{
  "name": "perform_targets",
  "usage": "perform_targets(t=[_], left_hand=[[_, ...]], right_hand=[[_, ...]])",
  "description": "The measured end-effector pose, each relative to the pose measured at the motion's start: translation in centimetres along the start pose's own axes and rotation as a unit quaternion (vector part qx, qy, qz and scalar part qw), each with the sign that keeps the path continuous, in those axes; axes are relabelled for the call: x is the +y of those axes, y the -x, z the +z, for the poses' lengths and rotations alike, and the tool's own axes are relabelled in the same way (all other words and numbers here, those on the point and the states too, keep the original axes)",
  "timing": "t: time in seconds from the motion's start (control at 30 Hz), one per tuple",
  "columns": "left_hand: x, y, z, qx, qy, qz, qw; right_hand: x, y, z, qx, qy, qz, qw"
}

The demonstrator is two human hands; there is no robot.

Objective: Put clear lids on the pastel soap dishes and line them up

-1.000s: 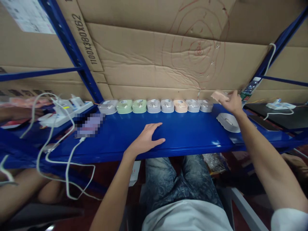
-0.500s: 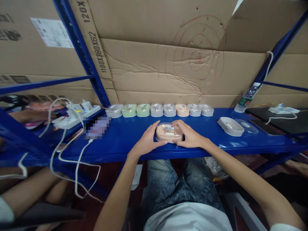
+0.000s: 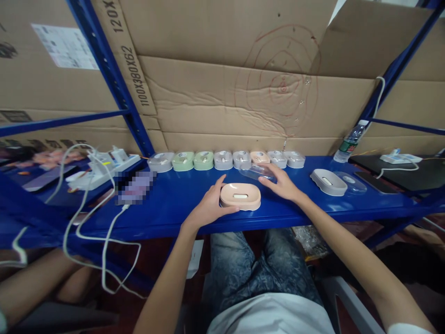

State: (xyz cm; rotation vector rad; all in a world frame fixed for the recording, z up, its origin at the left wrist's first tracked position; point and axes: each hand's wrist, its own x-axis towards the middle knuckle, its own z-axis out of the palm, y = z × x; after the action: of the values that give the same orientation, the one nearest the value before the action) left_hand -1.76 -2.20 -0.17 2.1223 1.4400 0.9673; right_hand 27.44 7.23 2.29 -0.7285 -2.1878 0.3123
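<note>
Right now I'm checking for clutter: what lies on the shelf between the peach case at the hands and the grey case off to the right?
The head view shows only the right hand, holding a clear lid, then bare blue shelf.

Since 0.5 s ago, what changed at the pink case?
The right hand lifted the clear lid off the pink case and carried it back toward the row of cases. The left hand still steadies the case on the blue shelf. The row and the grey case are unmoved.
</note>
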Motion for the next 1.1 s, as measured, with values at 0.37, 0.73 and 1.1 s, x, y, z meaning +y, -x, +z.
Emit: perform_targets(t=[0.37, 0.73, 1.1], left_hand=[[0.1, 0.0, 0.3, 0.008, -0.044, 0.008, 0.999], [-0.1, 0.0, 0.6, 0.016, -0.039, 0.01, 0.999], [-0.1, -0.4, 0.7, 0.012, -0.033, -0.016, 0.999]], right_hand=[[3.7, 0.8, -1.6, -0.104, 0.273, 0.049, 0.955], [-4.0, 0.2, 3.7, -0.158, 0.029, -0.106, 0.981], [-2.6, 0.1, 4.4, -0.071, -0.125, -0.017, 0.989]])
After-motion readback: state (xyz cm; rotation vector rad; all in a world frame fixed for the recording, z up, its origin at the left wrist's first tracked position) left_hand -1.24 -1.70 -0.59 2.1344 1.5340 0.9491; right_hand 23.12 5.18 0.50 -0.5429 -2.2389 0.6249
